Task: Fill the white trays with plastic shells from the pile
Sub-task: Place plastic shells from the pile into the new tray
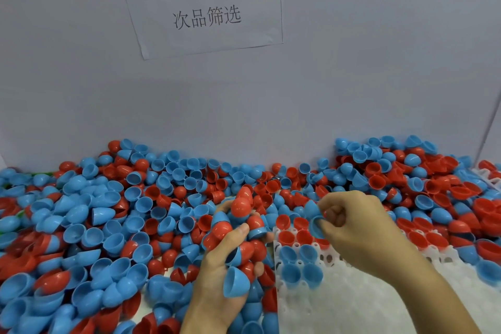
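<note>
Right now the left hand (233,249) is turned palm-up over the pile, its forearm coming in from the bottom edge of the view. Its fingers are curled into a cup round a heaped handful of shells (238,228), red and blue mixed, some nested in one another; the thumb lies across the near side of the heap and a blue half-shell (235,283) hangs open-side down near the heel of the palm.

The right hand (349,222) reaches in from the lower right, forearm slanting up toward the middle of the view. Its wrist is bent so that the knuckles face the camera and the fingers are folded inward. Thumb and fingertips pinch a blue shell (315,221) at its rim, holding it just above the far left corner of the white tray (339,295).

That tray lies on the worktop at the near right, partly under the right forearm. Along its far left corner, red shells (294,236) sit in the sockets with open sides up, and four blue shells (301,263) fill the sockets just nearer. The rest of the visible tray shows bare white sockets.

The loose pile of red and blue shells (108,225) covers the worktop from the left edge to the right edge and runs back to the grey wall (379,76). A paper sign (200,3) with printed characters is fixed on that wall.
</note>
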`<state>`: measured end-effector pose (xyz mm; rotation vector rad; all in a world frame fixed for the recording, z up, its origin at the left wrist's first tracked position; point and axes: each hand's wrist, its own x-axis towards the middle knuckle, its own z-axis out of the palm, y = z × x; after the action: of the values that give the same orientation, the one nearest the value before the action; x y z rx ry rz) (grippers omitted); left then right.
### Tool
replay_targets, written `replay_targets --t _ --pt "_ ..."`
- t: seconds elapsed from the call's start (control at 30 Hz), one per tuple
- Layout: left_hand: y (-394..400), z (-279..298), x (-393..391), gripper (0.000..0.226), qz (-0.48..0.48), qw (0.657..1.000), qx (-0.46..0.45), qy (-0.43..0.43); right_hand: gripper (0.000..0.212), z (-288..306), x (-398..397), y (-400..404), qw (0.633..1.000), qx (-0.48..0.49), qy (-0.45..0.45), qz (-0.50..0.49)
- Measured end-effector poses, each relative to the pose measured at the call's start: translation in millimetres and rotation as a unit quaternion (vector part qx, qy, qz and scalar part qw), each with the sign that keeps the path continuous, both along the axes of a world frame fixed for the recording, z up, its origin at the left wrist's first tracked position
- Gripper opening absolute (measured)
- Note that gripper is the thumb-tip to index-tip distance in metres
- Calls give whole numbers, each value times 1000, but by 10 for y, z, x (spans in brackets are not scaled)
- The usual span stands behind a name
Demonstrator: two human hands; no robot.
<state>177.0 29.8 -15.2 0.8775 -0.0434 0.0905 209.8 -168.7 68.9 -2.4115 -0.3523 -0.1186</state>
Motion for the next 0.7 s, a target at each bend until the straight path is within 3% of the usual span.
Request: replay_targets --t 0.3,0.7 --pt "2 4 -3 54 3 1000 -10 -9 28 -155 54 -127 968 -209 138 -20" --pt "1 12 -9 52 2 1000 -14 -6 8 -282 115 -18 963 -222 143 -55"
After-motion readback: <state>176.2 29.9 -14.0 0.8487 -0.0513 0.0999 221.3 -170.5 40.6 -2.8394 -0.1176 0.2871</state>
